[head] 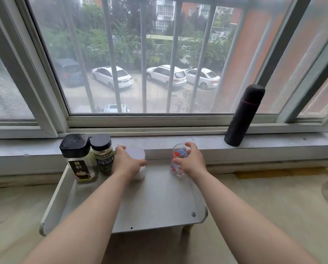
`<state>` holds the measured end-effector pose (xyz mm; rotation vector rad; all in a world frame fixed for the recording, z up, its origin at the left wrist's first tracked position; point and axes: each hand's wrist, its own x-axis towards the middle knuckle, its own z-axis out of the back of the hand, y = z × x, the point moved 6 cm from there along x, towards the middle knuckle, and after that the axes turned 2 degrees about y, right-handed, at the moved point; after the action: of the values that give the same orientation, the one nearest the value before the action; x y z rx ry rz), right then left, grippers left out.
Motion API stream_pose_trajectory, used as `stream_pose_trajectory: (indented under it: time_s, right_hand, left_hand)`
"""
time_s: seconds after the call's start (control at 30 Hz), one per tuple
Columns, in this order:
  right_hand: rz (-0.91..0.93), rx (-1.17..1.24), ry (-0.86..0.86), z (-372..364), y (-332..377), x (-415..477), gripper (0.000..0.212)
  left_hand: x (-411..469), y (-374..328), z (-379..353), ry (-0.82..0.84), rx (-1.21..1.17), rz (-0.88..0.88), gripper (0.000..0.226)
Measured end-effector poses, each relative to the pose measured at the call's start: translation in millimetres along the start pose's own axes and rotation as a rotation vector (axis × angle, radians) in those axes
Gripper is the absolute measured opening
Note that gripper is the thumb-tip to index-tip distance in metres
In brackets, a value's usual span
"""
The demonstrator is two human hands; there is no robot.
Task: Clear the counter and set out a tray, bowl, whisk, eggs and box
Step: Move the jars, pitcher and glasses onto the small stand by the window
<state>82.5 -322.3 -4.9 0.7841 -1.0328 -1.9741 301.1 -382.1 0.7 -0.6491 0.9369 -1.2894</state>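
left hand [128, 162]: palm down, over the white container [135, 152], arm stretched forward from lower left across the grey rack [155, 197]
left fingers [120, 148]: curled round the container's far side, thumb on the near right side; gripping it from above
white container: back of the rack, left of centre, just beside the two jars; base hidden by the hand, so lifted or resting cannot be told
right hand [191, 161]: palm turned left, wrapped on the right side of the glass [178, 155], arm reaching in from lower right
right fingers [190, 144]: hooked over the glass rim, thumb on the near side; gripping the glass
glass: clear, red and blue print, upright, back right of the rack
square-lid jar [77, 155]: back left corner of the rack, upright
round-lid jar [103, 153]: touching or just beside it, on its right
rack: stands on the tabletop [273, 206], against the windowsill [159, 141]
black flask [244, 115]: upright on the windowsill, well right of the glass
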Motion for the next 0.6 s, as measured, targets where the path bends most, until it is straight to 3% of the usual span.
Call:
stream_pose_trajectory:
  time_s: [0.6]
  right_hand:
    - [0.010,-0.154,0.055,-12.7,1.8,17.2,0.082]
  left_hand:
    - [17.7,-0.6,-3.1,0.001,0.008,-0.041,0.089]
